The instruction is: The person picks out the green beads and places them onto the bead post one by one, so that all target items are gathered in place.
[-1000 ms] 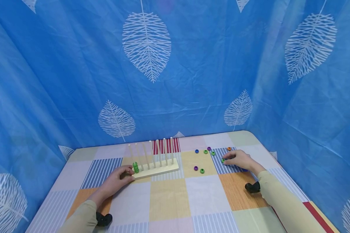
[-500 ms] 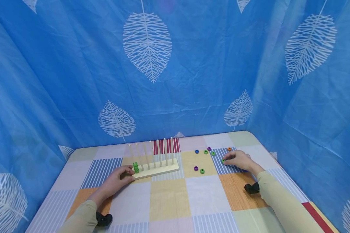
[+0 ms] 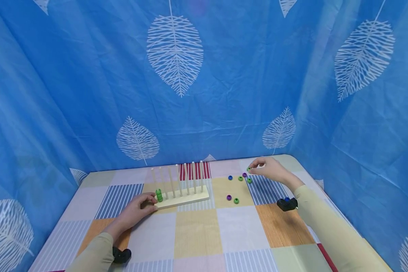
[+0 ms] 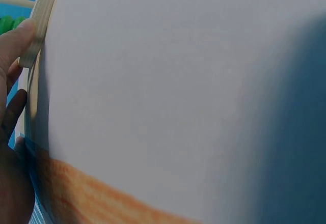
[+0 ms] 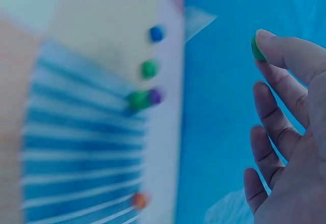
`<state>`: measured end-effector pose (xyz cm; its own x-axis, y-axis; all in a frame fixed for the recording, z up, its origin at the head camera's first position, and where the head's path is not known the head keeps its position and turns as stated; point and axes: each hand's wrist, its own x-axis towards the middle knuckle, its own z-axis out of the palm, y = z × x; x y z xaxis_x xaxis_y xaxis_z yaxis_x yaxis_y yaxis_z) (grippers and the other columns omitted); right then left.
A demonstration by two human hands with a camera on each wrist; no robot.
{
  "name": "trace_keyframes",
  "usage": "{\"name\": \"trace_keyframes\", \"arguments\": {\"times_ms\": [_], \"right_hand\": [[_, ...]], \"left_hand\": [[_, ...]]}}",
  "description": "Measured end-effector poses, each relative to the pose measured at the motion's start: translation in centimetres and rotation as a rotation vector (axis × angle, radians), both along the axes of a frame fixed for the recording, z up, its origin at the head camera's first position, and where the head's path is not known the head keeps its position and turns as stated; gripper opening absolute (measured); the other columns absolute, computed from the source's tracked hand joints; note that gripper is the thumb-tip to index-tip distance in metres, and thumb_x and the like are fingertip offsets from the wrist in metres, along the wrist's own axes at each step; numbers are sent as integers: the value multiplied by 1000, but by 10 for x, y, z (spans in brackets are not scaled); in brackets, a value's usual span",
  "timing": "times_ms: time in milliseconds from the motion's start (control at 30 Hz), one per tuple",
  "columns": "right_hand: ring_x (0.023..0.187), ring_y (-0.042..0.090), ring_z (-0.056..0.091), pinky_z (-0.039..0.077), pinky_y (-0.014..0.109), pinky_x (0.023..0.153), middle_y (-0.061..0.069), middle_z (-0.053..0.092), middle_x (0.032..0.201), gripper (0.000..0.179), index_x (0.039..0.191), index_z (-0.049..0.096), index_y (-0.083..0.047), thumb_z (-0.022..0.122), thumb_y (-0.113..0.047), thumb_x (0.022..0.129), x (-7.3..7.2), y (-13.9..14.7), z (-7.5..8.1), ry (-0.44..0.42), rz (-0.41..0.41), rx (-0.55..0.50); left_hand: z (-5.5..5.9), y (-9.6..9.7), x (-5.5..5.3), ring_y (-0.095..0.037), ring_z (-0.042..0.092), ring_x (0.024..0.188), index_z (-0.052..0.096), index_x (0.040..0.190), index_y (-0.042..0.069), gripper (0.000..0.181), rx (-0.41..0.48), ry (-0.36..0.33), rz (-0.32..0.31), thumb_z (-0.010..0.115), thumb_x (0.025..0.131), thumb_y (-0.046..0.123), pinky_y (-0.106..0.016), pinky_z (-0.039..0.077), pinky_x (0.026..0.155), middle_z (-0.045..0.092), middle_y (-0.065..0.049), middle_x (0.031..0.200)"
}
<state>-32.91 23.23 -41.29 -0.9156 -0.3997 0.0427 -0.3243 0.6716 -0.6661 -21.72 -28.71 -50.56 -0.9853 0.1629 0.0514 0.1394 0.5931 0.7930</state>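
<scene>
My left hand grips the left end of a wooden peg board, its thumb on the end of the base in the left wrist view. Several thin upright pegs stand along the board. A stack of green beads sits on a peg at the left end, beside the fingers. My right hand pinches a green bead between thumb and index finger, raised over the back right of the table. In the right wrist view its other fingers are loosely bent.
Loose beads lie right of the board: a blue bead, purple beads and green beads. An orange bead lies on the striped patch. A blue curtain surrounds the back and sides of the patchwork-covered table.
My right hand has lifted the green bead off the striped patch, moving it up and slightly left. The left hand keeps its hold on the peg board.
</scene>
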Motion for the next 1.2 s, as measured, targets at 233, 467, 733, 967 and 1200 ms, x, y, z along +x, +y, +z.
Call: {"name": "trace_keyframes", "arguments": {"times_ms": [233,467,733,967,1200], "right_hand": [[119,31,51,47,51,92,1,65,118,29,113,75,-23,75,-44,93,0,-40,42,36,65,-3],[130,28,44,42,58,102,-5,67,114,21,106,76,-29,77,-44,91,0,-85,70,72,142,-20],[118,22,49,40,53,102,-6,67,108,17,105,78,-28,76,-40,93,0,-145,90,108,308,-62],[118,18,48,42,47,99,-9,66,108,17,104,77,-31,75,-43,92,2,-194,95,93,409,-74],[119,19,48,41,45,99,-10,65,110,18,108,78,-30,74,-41,94,2,-233,94,103,489,-85]], "left_hand": [[-2,0,0,-42,43,140,68,103,16,14,0,2,-1,77,94,21,-61,29,117,57,-15,142],[-2,0,1,-42,43,139,68,102,16,14,-2,-5,10,77,93,21,-61,28,117,57,-15,142],[-3,0,-2,-40,42,140,68,103,17,14,2,-12,16,77,94,23,-60,27,118,57,-13,143],[-4,0,-4,-39,42,140,69,104,18,14,2,-27,26,77,94,23,-60,27,118,57,-12,143],[-3,-1,-4,-40,43,140,69,104,18,14,-1,-33,34,77,94,24,-61,27,118,57,-13,143]]}}
